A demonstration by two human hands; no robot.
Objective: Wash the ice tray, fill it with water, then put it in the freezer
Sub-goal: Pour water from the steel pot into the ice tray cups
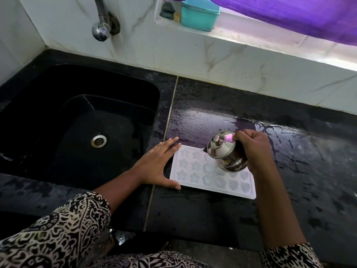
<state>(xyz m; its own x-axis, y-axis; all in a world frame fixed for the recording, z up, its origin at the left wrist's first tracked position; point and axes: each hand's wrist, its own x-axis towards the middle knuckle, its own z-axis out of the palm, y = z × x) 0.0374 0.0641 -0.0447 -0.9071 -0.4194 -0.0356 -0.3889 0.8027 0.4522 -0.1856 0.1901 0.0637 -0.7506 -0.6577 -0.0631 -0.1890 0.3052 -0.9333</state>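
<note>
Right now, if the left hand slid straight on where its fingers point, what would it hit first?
Likely the tiled wall: the left hand points across the wet counter, past the ice tray and behind the steel pot. Depth is unclear; it might graze the pot.

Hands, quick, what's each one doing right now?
Left hand: open, resting against the white plastic ice tray.
Right hand: holding the lidded steel pot, tilted.

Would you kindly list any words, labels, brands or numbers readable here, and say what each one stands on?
No text can be read.
The gold sticker on the steel pot in the right hand: mark too small and blurred to read.
The ice tray and the teal box: no lettering visible.
</note>
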